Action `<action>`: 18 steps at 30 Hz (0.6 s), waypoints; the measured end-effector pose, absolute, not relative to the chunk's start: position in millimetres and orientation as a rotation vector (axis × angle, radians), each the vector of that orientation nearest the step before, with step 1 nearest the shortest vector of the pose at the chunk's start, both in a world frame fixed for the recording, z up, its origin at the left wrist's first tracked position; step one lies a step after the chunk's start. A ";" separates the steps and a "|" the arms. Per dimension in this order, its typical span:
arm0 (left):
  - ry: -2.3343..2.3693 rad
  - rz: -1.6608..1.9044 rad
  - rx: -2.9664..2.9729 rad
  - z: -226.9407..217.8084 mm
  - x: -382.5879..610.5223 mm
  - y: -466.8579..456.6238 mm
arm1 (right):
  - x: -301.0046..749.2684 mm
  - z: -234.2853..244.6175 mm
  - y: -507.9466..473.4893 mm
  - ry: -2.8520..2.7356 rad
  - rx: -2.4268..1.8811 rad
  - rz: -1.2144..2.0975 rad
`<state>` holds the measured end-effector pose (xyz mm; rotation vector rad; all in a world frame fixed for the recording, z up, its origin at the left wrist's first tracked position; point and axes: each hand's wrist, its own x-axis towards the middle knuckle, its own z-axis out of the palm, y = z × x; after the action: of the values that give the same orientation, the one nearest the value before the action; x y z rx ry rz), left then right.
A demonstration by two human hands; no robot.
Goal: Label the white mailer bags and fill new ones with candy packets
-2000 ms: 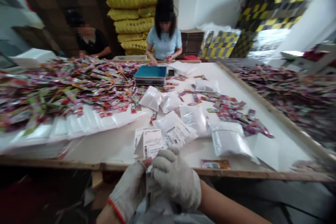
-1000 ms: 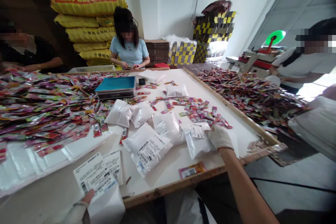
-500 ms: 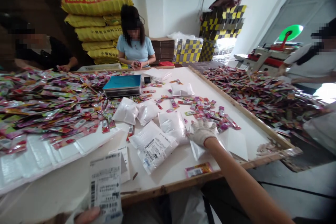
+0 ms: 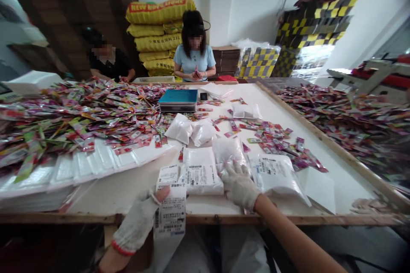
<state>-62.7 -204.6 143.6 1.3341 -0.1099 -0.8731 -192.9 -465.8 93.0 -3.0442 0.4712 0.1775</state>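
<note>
My left hand point(image 4: 137, 219), in a pale knit glove with the thumb bare, is closed on a strip of printed labels point(image 4: 171, 211) that hangs over the table's front edge. My right hand point(image 4: 240, 185), gloved too, lies with fingers spread on the near end of a plump white plastic parcel point(image 4: 229, 151). Left of it is a parcel with a label point(image 4: 200, 170), and to the right another labelled parcel point(image 4: 277, 172). Two small white parcels point(image 4: 179, 128) sit behind, and one more parcel point(image 4: 246, 111) lies farther back.
Colourful sachets form a large heap point(image 4: 105, 106) at left, over stacked white bags point(image 4: 83, 166). Loose sachets point(image 4: 272, 136) lie at right. A blue-topped scale point(image 4: 178, 97) stands at the back. A wooden rim point(image 4: 307, 121) edges the table. Two people point(image 4: 194, 57) work opposite.
My right hand has moved left from the right-hand parcel, whose label now shows, to the middle parcel. My left hand has come up and inward with the label strip. The view has turned left.
</note>
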 end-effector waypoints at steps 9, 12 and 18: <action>-0.038 -0.640 1.439 134.3 -77.1 -176.3 | -136.5 99.3 -491.1 0.862 -3.009 -0.032; -0.053 -0.658 1.363 126.1 -90.3 -172.4 | -131.9 106.4 -486.0 0.664 -2.846 -0.032; -0.060 -0.794 1.182 124.9 -117.0 -190.0 | -166.4 142.4 -373.6 -0.205 -2.477 -0.612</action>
<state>-117.0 -190.0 124.9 1.1818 -0.0604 -0.7944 -166.4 -373.6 142.4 -2.4769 -0.2055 -0.6123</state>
